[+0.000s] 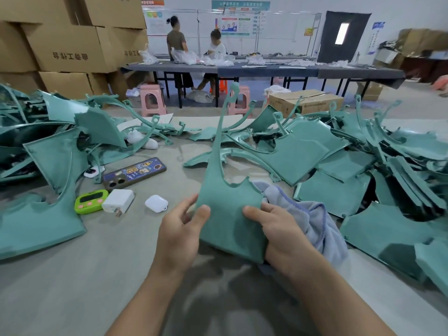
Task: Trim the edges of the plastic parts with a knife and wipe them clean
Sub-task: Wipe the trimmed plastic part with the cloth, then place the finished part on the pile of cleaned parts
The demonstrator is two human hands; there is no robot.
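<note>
grey worktable (121,251), teal parts heaped either side. both hands up front: left hand (180,235) pinches the teal plastic part (230,209) upright, right hand (282,235) grips its other edge, blue cloth (315,221) bunched behind.

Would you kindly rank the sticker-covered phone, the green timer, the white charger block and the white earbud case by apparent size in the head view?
1. Dark sticker-covered phone, largest.
2. Green plastic timer and white square charger block look about alike; unranked.
3. White rounded earbud case, smallest.
</note>
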